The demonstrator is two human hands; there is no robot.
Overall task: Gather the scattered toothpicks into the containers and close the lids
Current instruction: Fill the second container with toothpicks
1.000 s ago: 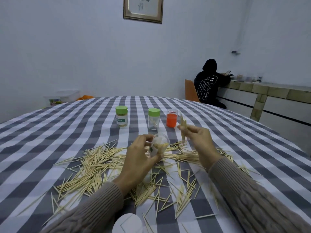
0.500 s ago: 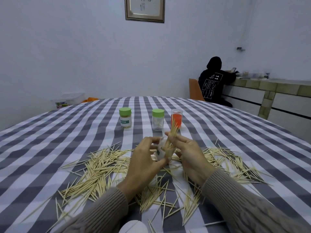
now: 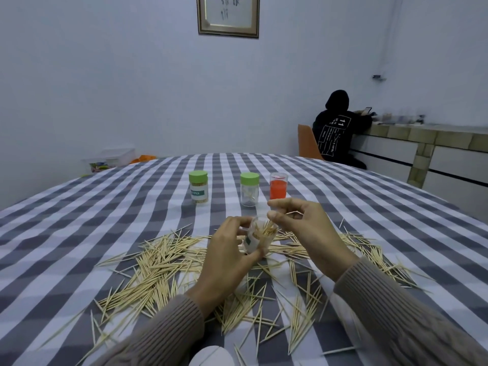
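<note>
My left hand (image 3: 224, 260) grips a small clear container (image 3: 260, 235), lidless and tilted, with a bunch of toothpicks inside. Just above its mouth my right hand (image 3: 311, 233) hovers, thumb and forefinger parted and the thumb tip at the rim. One thin toothpick shows inside its curled fingers; I cannot tell if it is held. Several loose toothpicks (image 3: 158, 270) lie scattered over the checked tablecloth (image 3: 79, 220) around and below both hands. A white round lid (image 3: 211, 356) lies at the near edge.
Farther back stand a green-lidded jar full of toothpicks (image 3: 198, 187), a nearly empty green-lidded clear jar (image 3: 249, 188) and an orange-filled clear container (image 3: 278, 186). A person in black (image 3: 335, 130) sits at a counter back right. A plastic box (image 3: 111, 159) sits beyond the far left edge.
The bundle of toothpicks that my right hand carried over has gone into the container, and the right fingers have parted above its mouth. My left hand keeps holding the container.
</note>
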